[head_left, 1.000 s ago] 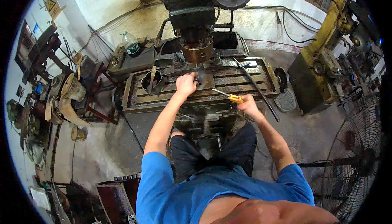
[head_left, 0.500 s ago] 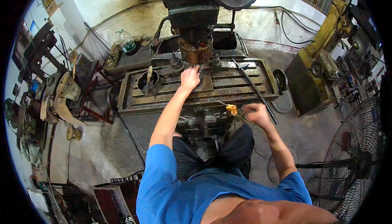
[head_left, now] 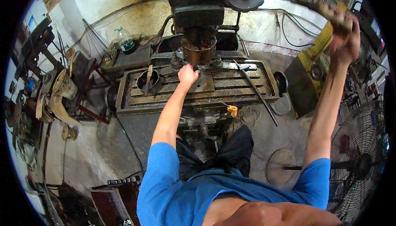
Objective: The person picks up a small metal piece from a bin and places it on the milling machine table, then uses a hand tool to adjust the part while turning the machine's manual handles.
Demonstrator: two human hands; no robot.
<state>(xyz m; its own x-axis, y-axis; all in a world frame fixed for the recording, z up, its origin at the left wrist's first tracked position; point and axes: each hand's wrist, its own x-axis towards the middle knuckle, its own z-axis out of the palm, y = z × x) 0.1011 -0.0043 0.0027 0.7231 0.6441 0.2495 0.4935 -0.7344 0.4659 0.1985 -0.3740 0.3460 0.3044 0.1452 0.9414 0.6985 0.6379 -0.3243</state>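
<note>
"What does the right hand (head_left: pixel 346 44) hold?"
"It's wrapped around the thick, rounded lever (head_left: pixel 323 10) at upper right."
"And the left hand (head_left: pixel 188 75)?"
"Curled just below the rust-brown cylindrical spindle head (head_left: pixel 197 53), over the grimy, slotted metal table (head_left: pixel 165 105); I can't tell what it grips."
"The yellow-handled tool (head_left: pixel 232 110)?"
"By the table's front edge."

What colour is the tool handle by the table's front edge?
Yellow handle, clearest in the head view.

Dull metal machine table (head_left: pixel 243 89), stained metal collar (head_left: pixel 199 52), plastic-looking screwdriver handle (head_left: pixel 232 110), matt cloth shirt (head_left: pixel 161 166)
</note>
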